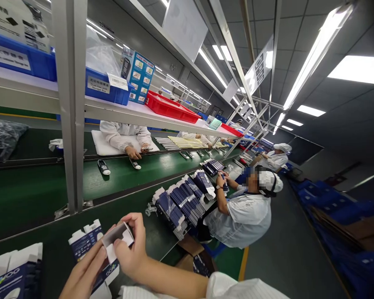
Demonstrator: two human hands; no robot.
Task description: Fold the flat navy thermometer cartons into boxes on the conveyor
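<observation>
A small carton (116, 241), white inside and dark blue outside, is held between my two hands, its open end facing up. On its left side, the fingers of my left hand (89, 265) press along the wall. My right hand (131, 245) grips the other side, with the thumb at the opening. Behind and beneath them lies a flattened blue and white carton (84, 243) on the green bench. A stack of similar cartons (15, 274) sits at the lower left.
Bundled flat cartons (180, 203) lie on the bench at centre, beside a seated co-worker (243, 216). Beyond a metal post (71, 104), a green conveyor (121, 176) carries small devices (104, 167). Above runs a shelf with blue bins (106, 87) and a red tray (171, 107).
</observation>
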